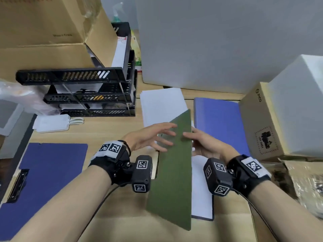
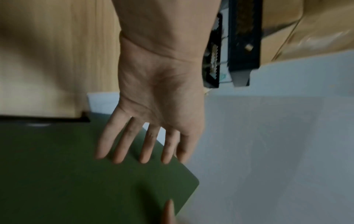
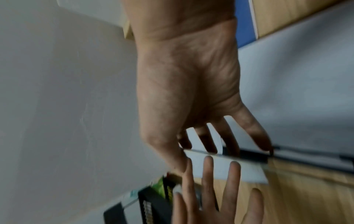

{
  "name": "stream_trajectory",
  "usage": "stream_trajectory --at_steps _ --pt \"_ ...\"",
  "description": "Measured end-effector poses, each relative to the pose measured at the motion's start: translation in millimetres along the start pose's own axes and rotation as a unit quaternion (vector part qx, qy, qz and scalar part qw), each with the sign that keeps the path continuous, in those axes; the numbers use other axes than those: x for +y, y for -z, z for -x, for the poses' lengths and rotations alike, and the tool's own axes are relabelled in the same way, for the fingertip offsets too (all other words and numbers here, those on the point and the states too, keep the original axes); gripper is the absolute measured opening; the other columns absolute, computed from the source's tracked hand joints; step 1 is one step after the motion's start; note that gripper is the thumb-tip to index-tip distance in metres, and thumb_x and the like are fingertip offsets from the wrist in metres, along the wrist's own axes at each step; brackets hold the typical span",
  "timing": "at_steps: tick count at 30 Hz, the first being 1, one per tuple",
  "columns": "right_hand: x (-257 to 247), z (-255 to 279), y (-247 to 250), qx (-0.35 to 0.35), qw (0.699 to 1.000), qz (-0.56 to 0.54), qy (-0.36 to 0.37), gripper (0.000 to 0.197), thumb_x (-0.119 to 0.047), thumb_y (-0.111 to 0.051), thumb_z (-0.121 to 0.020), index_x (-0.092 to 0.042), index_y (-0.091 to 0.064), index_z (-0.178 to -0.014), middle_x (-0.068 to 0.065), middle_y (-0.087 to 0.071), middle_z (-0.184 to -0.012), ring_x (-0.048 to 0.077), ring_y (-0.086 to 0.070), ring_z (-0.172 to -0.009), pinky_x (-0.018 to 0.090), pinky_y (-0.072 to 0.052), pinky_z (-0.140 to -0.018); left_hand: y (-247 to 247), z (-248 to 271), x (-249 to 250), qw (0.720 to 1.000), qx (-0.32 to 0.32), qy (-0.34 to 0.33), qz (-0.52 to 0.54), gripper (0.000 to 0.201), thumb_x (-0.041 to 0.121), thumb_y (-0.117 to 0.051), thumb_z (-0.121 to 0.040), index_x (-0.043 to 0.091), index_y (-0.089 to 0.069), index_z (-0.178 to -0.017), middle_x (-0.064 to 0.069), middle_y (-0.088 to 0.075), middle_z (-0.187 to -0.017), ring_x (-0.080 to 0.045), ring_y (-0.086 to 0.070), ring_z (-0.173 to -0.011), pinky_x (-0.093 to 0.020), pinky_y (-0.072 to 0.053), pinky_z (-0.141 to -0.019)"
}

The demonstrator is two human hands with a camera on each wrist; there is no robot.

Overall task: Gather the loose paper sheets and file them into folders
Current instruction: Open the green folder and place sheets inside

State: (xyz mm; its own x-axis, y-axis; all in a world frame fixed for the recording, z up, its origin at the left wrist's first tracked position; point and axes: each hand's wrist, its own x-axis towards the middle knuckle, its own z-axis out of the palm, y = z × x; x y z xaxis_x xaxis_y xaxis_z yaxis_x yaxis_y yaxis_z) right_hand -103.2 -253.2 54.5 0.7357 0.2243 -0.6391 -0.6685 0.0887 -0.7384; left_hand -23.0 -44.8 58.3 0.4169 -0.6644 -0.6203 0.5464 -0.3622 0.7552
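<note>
At the far left of the wooden desk (image 1: 111, 126) a dark blue clipboard (image 1: 50, 172) lies flat, its clip toward the near edge. Behind it stands a black stacked letter tray (image 1: 83, 91) with white sheets in its tiers, and a brown cardboard box (image 1: 45, 32) rises beyond that.

The left hand (image 1: 150, 137) reaches in from the left with its fingers (image 2: 147, 145) straight and spread, their tips laid flat against the outer face of the green folder cover (image 1: 174, 172); it curls around nothing. The cover stands raised on edge between the two hands, tilted, its far corner uppermost. A loose stack of white paper (image 1: 160, 103) lies on the desk just beyond the hands, partly hidden by the cover.

The right hand (image 1: 204, 144) meets the cover from the other side: its thumb lies on the green face near the left fingertips, and its fingers (image 3: 229, 141) go behind the upper edge, pinching the cover. Under this hand white sheets (image 1: 201, 189) lie inside the opened folder. Further right a blue folder (image 1: 218, 123) lies flat, just beside a brown carton (image 1: 258, 123) at the desk's right edge.
</note>
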Motion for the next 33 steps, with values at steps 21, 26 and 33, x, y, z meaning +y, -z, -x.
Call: stream_trajectory --at_steps 21,26,33 --pt "130 15 52 0.294 0.941 -0.02 -0.169 0.026 -0.011 -0.042 -0.101 0.005 -0.051 -0.12 0.017 -0.065 -0.086 0.026 -0.063 -0.062 0.026 -0.05 -0.049 -17 -53 -85 0.972 0.201 0.119 0.015 0.011 0.011 -0.057 -0.092 0.011 -0.065 -0.1 -0.004 -0.066 -0.083 -0.01 -0.058 -0.06 -0.017 -0.048 -0.052" --pt "110 13 62 0.351 0.925 -0.062 -0.131 0.035 -0.013 -0.039 -0.103 0.004 -0.042 -0.133 0.02 -0.06 -0.109 0.025 -0.06 -0.071 0.022 -0.045 -0.044 -13 -54 -66 0.977 0.2 0.035 0.06 0.021 0.012 -0.058 -0.092 0.022 -0.064 -0.11 0.001 -0.072 -0.096 -0.013 -0.066 -0.078 -0.027 -0.051 -0.069" --pt "51 2 83 0.407 0.909 -0.063 -0.064 0.026 -0.01 -0.038 -0.101 0.004 -0.055 -0.115 0.018 -0.059 -0.109 0.035 -0.06 -0.099 0.031 -0.039 -0.069 -28 -61 -51 0.987 0.156 -0.001 0.033 0.026 0.026 -0.06 -0.096 0.012 -0.063 -0.118 -0.01 -0.071 -0.112 -0.023 -0.069 -0.095 -0.033 -0.056 -0.079"
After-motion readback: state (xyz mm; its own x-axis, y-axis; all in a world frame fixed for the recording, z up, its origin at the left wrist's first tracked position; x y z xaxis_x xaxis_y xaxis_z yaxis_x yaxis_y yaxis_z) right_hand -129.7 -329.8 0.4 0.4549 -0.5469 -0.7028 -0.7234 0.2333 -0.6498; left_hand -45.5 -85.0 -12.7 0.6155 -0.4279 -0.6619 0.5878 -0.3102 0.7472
